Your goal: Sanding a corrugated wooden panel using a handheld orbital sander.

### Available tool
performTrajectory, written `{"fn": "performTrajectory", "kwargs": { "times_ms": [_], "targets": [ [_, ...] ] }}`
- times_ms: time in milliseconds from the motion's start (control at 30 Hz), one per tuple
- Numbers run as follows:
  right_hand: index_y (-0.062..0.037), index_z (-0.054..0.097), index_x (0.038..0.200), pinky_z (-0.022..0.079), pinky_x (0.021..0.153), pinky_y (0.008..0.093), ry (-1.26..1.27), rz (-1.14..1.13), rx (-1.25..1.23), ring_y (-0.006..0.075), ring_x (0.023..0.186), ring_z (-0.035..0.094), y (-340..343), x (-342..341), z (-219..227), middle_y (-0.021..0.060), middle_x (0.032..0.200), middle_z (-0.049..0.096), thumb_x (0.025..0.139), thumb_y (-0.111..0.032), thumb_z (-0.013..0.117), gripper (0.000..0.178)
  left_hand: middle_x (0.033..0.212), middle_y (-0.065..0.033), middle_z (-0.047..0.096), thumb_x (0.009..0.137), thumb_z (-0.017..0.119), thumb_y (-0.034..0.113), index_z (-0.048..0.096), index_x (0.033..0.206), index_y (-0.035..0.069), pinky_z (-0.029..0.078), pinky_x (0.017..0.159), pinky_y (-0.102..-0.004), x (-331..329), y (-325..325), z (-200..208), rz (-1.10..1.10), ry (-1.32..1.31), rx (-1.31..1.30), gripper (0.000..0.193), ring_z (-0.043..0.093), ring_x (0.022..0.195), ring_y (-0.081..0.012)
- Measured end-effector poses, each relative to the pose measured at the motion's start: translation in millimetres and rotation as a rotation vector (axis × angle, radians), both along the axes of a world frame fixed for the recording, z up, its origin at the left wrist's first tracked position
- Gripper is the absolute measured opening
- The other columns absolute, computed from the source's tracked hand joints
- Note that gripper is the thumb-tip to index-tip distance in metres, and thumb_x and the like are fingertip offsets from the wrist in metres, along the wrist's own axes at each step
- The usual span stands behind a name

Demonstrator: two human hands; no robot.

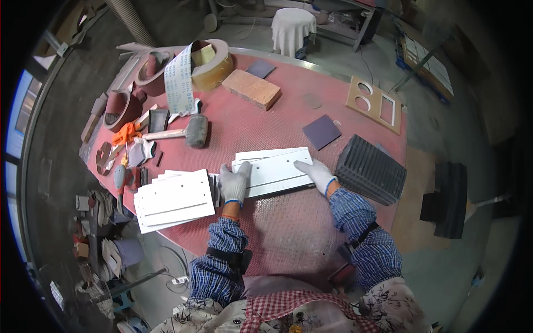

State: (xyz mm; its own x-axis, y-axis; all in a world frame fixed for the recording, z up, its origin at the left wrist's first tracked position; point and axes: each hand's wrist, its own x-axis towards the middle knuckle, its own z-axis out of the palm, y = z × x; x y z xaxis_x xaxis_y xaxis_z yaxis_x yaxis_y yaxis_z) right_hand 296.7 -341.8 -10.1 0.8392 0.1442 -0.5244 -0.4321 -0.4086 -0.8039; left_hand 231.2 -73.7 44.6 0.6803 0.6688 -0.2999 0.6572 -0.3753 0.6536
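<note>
A white rectangular panel (275,173) with small holes and a long groove lies across the middle of the red table, over at least one more white panel (261,155). My left hand (234,182), in a white glove, grips its left end. The right hand (318,175), gloved the same way, holds the opposite end with the thumb on top; the fingers beneath are hidden. Just left of my left hand sits a fanned stack of similar white panels (175,195). A neat stack of dark grey slabs (370,169) stands right of my right hand.
Behind the panels lie a rubber mallet (196,131), an orange brick (251,89), purple-grey abrasive sheets (321,132) and sanding belt rolls (213,65). A tan board with cutouts (375,105) rests at the far right corner. A cloth-covered stool (293,28) stands beyond the table.
</note>
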Motion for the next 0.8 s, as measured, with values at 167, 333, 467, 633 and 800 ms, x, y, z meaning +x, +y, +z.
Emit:
{"fn": "performTrajectory", "kwargs": {
  "times_ms": [167, 333, 467, 633, 800],
  "targets": [
    [0.0113, 0.057, 0.134, 0.052, 0.095, 0.0345, 0.293, 0.179, 0.125, 0.0268, 0.109, 0.067, -19.0, -48.4, 69.5, 0.0214, 0.120, 0.069, 0.092, -0.043, 0.075, 0.072, 0.138, -0.0296, 0.057, 0.075, 0.086, 0.050, 0.039, 0.148, -0.013, 0.050, 0.106, -0.0414, -64.9, 13.5, -13.6, -0.048, 0.032, -0.438, 0.107, 0.064, 0.122, -0.0370],
    [0.0000, 0.054, 0.142, 0.048, 0.108, 0.0380, 0.019, 0.454, -0.335, 0.0311, 0.127, 0.062, -60.8, -109.9, 86.4, 0.0201, 0.135, 0.065, 0.074, -0.047, 0.088, 0.090, 0.143, -0.0269, 0.053, 0.067, 0.089, 0.054, 0.042, 0.155, 0.009, 0.048, 0.112, -0.0456, -118.1, 12.9, -9.5, -0.317, 0.008, -0.444, 0.109, 0.059, 0.128, -0.0391],
    [-0.0060, 0.049, 0.146, 0.049, 0.107, 0.0357, 0.073, 0.367, -0.452, 0.0292, 0.127, 0.063, -78.9, -161.7, 84.5, 0.0181, 0.137, 0.065, 0.061, -0.053, 0.095, 0.108, 0.139, -0.0191, 0.054, 0.066, 0.096, 0.044, 0.036, 0.156, 0.009, 0.049, 0.111, -0.0419, -150.3, 13.8, -4.1, -0.687, -0.257, -0.134, 0.114, 0.060, 0.123, -0.0382],
    [-0.0148, 0.052, 0.145, 0.051, 0.104, 0.0370, -0.020, 0.432, -0.416, 0.0257, 0.122, 0.066, -77.4, -191.8, 84.6, 0.0118, 0.129, 0.070, 0.074, -0.043, 0.090, 0.085, 0.123, -0.0164, 0.063, 0.069, 0.097, 0.031, 0.052, 0.135, 0.002, 0.054, 0.100, -0.0389, -190.9, -4.9, -23.4, -0.710, -0.154, -0.285, 0.085, 0.065, 0.113, -0.0292],
    [-0.0116, 0.061, 0.136, 0.052, 0.100, 0.0366, -0.064, 0.483, -0.406, 0.0243, 0.114, 0.068, -44.4, -193.2, 139.0, 0.0113, 0.128, 0.071, 0.078, -0.041, 0.087, 0.070, 0.123, -0.0172, 0.066, 0.068, 0.095, 0.046, 0.052, 0.136, 0.002, 0.054, 0.099, -0.0396, -221.8, 27.1, 31.2, -0.722, 0.035, -0.220, 0.092, 0.067, 0.113, -0.0284]
  ]
}}
